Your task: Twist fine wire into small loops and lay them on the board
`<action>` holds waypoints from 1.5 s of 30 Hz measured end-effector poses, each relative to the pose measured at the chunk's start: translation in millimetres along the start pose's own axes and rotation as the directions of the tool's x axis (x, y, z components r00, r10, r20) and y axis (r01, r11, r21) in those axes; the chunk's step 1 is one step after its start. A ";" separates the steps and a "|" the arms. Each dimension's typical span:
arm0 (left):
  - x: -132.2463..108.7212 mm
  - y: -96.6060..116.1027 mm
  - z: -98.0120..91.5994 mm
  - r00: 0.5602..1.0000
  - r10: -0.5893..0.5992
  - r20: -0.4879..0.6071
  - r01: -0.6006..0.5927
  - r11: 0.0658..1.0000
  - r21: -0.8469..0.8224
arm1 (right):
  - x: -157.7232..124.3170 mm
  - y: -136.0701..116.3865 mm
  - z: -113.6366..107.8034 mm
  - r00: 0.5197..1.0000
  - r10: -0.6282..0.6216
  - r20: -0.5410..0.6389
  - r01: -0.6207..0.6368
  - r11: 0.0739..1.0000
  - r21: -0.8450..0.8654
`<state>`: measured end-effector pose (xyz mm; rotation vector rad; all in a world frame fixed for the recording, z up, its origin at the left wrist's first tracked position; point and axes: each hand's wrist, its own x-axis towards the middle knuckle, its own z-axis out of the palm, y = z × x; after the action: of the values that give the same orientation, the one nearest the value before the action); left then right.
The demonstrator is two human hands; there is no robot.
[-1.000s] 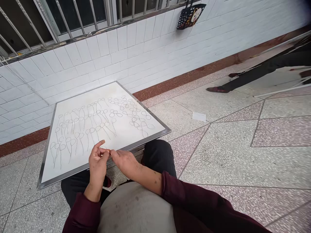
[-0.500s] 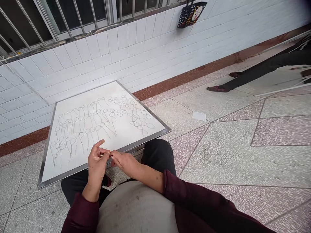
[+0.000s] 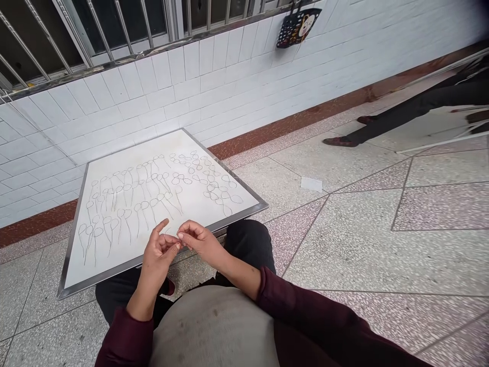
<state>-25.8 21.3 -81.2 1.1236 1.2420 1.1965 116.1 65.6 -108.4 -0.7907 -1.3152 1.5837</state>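
Observation:
Over the near edge of a white board (image 3: pixel 126 267) with a metal rim, my two hands meet at the fingertips. My left hand (image 3: pixel 156 255) pinches with thumb and forefinger, another finger raised. My right hand (image 3: pixel 200 243) pinches right beside it, thumb against forefinger. Between them is a thin wire, mostly hidden by the fingers; only a faint curved bit shows near the left fingers. Many thin dark wire loops lie on the board: long-tailed ones in rows on the left (image 3: pixel 128 219), rounder ones bunched on the right (image 3: pixel 212 188).
The board rests over my knees (image 3: pixel 250 244), close to a white tiled wall (image 3: pixel 160 107). A barred window (image 3: pixel 126 25) and a hanging dark patterned bag (image 3: pixel 298 28) are above. A white paper piece (image 3: pixel 311 184) lies on the floor. Another person's legs (image 3: pixel 401 112) stretch in at right.
My right hand has shifted slightly up and right, its fingers now pinching from above rather than pointing sideways. My left hand has moved a little right, and the fingertips still meet.

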 end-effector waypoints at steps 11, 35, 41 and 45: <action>-5.9 -2.6 -0.9 0.998 0.029 -0.064 -0.027 0.999 0.031 | -0.6 -3.4 -8.8 0.995 0.073 0.067 -0.071 0.997 -0.032; -14.8 -13.1 0.2 0.977 0.182 -0.109 -0.128 0.916 0.381 | -2.4 -1.7 -4.1 0.982 0.142 0.122 -0.143 0.990 0.001; -9.0 -18.3 -1.3 0.995 0.023 -0.098 -0.009 0.990 0.142 | -0.8 -1.7 -6.0 0.980 0.155 0.127 -0.148 0.987 -0.062; -7.2 -18.2 -2.1 0.995 -0.096 -0.029 0.095 0.994 -0.053 | -0.5 0.7 -7.6 0.974 0.149 0.168 -0.144 0.989 -0.043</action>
<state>-27.2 12.9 -98.9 0.9996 1.2674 1.1718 122.9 68.1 -110.9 -0.8002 -1.4335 1.7847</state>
